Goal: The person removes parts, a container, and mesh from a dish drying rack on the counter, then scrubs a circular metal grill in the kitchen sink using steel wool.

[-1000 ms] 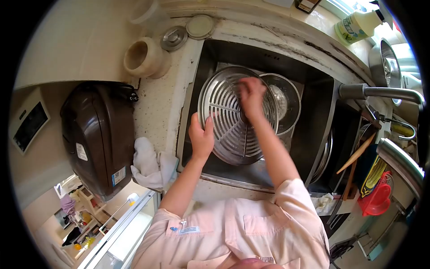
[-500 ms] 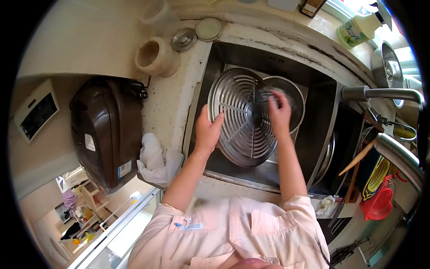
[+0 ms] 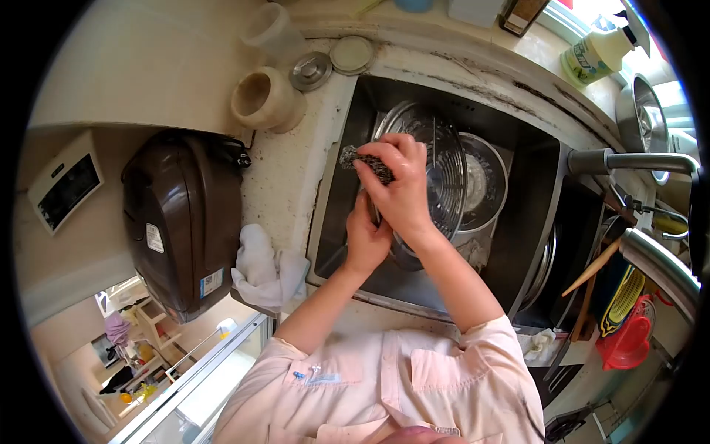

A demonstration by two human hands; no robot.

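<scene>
My left hand point(image 3: 365, 238) grips the near-left rim of a round slotted metal steamer tray point(image 3: 447, 176). The tray is tilted up inside the steel sink point(image 3: 355, 270), and my forearms and hands cover part of it. Closed around a steel wool scrubber point(image 3: 376, 169), my right hand point(image 3: 403, 181) is at the tray's left edge, crossing over my left hand. To the tray's right, a round metal pan point(image 3: 497, 181) with water in it rests on the sink bottom.
A faucet point(image 3: 592, 160) reaches in from the right, beside a second basin holding metal lids. On the left counter are a brown appliance point(image 3: 181, 222), a white cloth point(image 3: 259, 266) and a stone-coloured pot point(image 3: 259, 100). A spray bottle point(image 3: 599, 55) stands at the back right.
My right hand has moved left with the scrubber, from the tray's right side to its left edge. The tray has tipped steeper, showing more of the pan.
</scene>
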